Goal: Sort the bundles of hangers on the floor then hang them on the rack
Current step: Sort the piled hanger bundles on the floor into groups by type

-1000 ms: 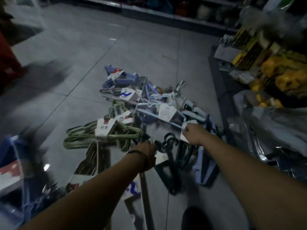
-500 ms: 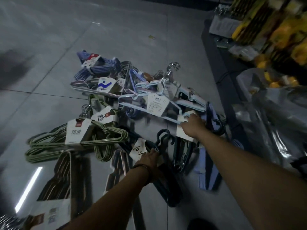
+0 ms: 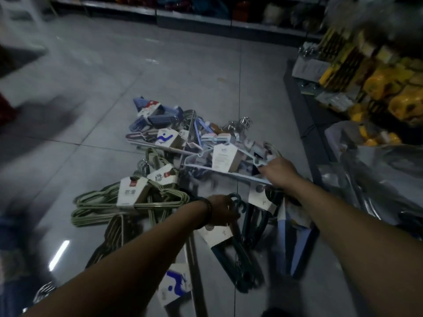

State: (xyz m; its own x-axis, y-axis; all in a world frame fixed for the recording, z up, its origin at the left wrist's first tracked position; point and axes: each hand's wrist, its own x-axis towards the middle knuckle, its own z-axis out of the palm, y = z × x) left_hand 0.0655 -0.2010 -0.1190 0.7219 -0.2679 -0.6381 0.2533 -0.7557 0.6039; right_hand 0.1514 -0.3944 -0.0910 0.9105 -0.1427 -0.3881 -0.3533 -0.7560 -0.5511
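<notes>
Dark-teal hanger bundle (image 3: pixel 243 259) is seen lying on the grey tiled floor (image 3: pixel 160 65), at the near edge of the pile. Its hook end is gripped by the L hand (image 3: pixel 223 210), fingers curled tight round the necks, hooks poking out just past the knuckles; a black band (image 3: pixel 208 209) is worn on that wrist. Just beyond the teal bundle & to its right, the pale-blue wire bundle (image 3: pixel 229 175) is held by the R hand (image 3: pixel 278 173), fingers closed on its near corner, white tag (image 3: pixel 223 156) facing up. Left of the teal bundle, green wire bundles (image 3: pixel 103 202) are spread flat w/ white card sleeves. Further beyond the teal bundle, a blue plastic bundle (image 3: pixel 155 113) is found at the pile's far end. Close against the teal bundle's right side, a lilac-blue bundle (image 3: pixel 288 243) is laid. Well to its right, a shelf of yellow goods (image 3: pixel 377 83) & a crinkled plastic bag (image 3: pixel 377 179) are made out, blurred.
</notes>
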